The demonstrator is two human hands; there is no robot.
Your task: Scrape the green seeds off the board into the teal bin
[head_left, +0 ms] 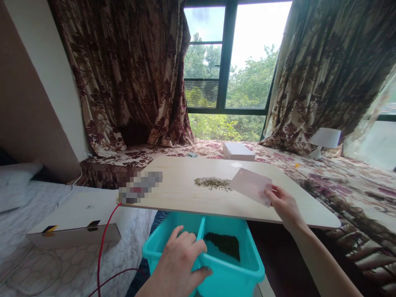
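Note:
My right hand (284,206) pinches the near right corner of a translucent plastic sheet (250,185), tilted over the pale wooden tabletop (185,202). Just left of the sheet lies a loose spread of small greenish-brown grains (213,183). Below the table's near edge, my left hand (182,255) grips a turquoise two-part bin (232,268) at its near rim, where the divider meets it. The bin's right compartment contains a dark heap of grains (224,245). Part of the left compartment is hidden behind my left hand.
A pixelated object (140,187) rests on the table's left end, near a red cable (103,235). On the bed at left lies a white box (74,222). Another white box (238,151) and a lamp (324,140) stand beyond the table, before the window.

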